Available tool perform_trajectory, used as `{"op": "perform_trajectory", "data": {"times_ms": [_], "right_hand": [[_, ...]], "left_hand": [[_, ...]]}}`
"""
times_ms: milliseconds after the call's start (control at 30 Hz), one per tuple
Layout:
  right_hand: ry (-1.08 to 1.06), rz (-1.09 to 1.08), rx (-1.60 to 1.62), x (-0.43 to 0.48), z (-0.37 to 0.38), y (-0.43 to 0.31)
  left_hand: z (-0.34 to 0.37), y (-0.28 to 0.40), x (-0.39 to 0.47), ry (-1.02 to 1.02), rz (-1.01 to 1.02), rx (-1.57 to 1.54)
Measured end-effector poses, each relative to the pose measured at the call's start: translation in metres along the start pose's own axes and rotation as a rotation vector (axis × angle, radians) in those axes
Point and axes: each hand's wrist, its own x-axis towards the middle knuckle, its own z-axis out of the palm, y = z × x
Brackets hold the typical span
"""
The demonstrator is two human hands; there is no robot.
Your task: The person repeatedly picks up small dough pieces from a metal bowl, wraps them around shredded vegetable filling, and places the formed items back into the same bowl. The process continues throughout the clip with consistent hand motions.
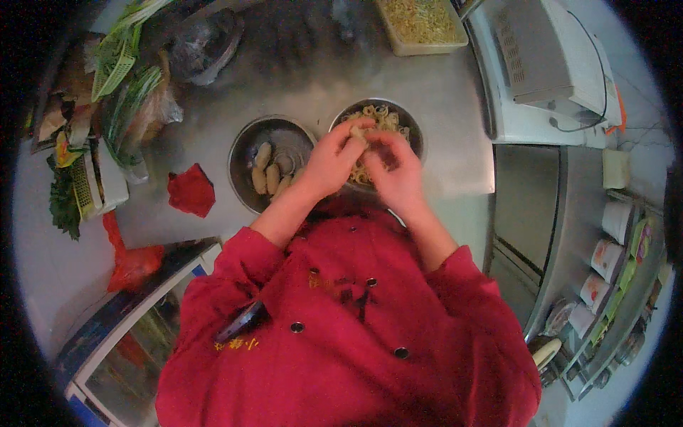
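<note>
My left hand (335, 163) and my right hand (399, 169) meet over a metal bowl (419, 125) heaped with pale, curled food pieces (380, 115). Pinched between the fingertips of both hands is a small pale piece of food (359, 136); my fingers hide part of it. To the left stands a second metal bowl (233, 160). Several oblong tan food pieces (272, 175) lie in it, some of them behind my left forearm. Both bowls rest on a stainless steel table (448, 101).
A red cloth-like piece (192, 190) lies left of the bowls. A tub of shredded food (424, 24) sits at the back right. Green vegetables in a basket (114, 69) and plastic bags line the left side. A microwave-like appliance (539, 58) stands at right, above shelves with several white containers (600, 259).
</note>
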Motion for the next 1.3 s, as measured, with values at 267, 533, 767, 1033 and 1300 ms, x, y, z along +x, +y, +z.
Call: {"op": "perform_trajectory", "data": {"times_ms": [267,533,767,1033,1300], "right_hand": [[0.003,0.215,0.12,0.002,-0.012,0.006],[0.0,-0.01,-0.006,0.002,-0.02,0.0],[-0.079,-0.084,-0.209,0.005,-0.023,0.001],[-0.176,0.194,0.284,0.003,-0.023,0.007],[-0.291,0.379,0.544,0.015,-0.023,0.018]], "left_hand": [[0.0,0.019,-0.005,-0.002,-0.055,0.015],[0.008,0.031,-0.014,0.045,-0.108,0.267],[-0.003,0.028,-0.013,0.032,-0.091,0.61],[-0.003,0.023,-0.015,0.01,0.042,0.635],[-0.005,0.012,-0.016,-0.019,0.131,0.478]]}}
